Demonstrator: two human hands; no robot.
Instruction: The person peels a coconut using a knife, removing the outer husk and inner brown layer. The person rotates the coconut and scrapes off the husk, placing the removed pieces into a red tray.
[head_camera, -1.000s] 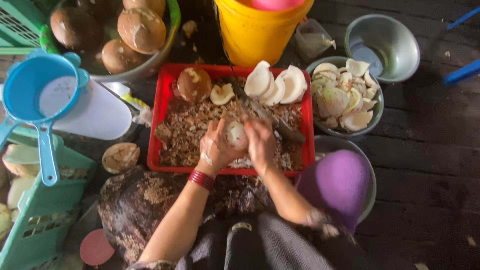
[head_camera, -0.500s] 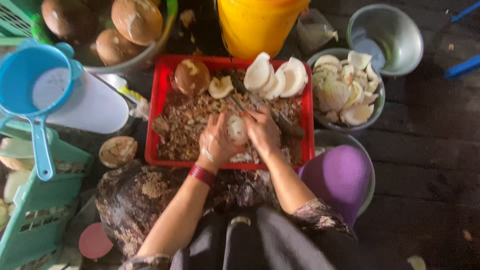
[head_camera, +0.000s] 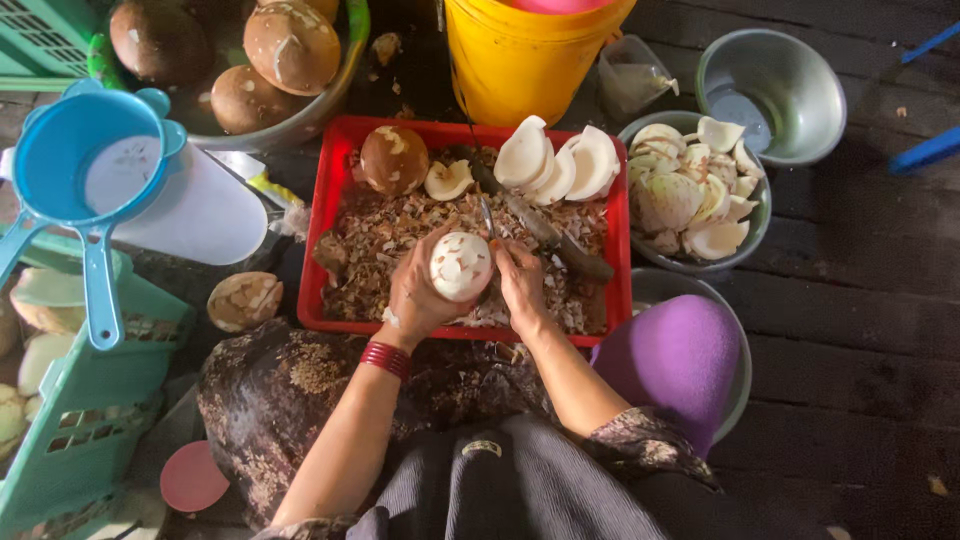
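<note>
My left hand (head_camera: 412, 292) cups a round, mostly peeled white coconut piece (head_camera: 460, 265) over the red tray (head_camera: 330, 210). My right hand (head_camera: 520, 280) is closed on a small peeler whose thin blade (head_camera: 487, 215) points away from me, right beside the white piece. Brown shavings (head_camera: 375, 245) cover the tray's floor. At the tray's far side lie a brown unpeeled coconut (head_camera: 394, 158), white peeled shells (head_camera: 560, 165) and a long dark knife (head_camera: 545, 235).
A metal bowl of white coconut pieces (head_camera: 690, 195) stands right of the tray, an empty metal bowl (head_camera: 780, 80) behind it. A yellow bucket (head_camera: 520, 50) and a basin of brown coconuts (head_camera: 250, 60) sit beyond. A blue strainer (head_camera: 85, 190) and green crates (head_camera: 70, 400) are left; a purple bowl (head_camera: 670, 360) right.
The white coconut piece has turned in my left hand and sits slightly higher above the tray. My right hand has kept working at its side. The view has shifted a little.
</note>
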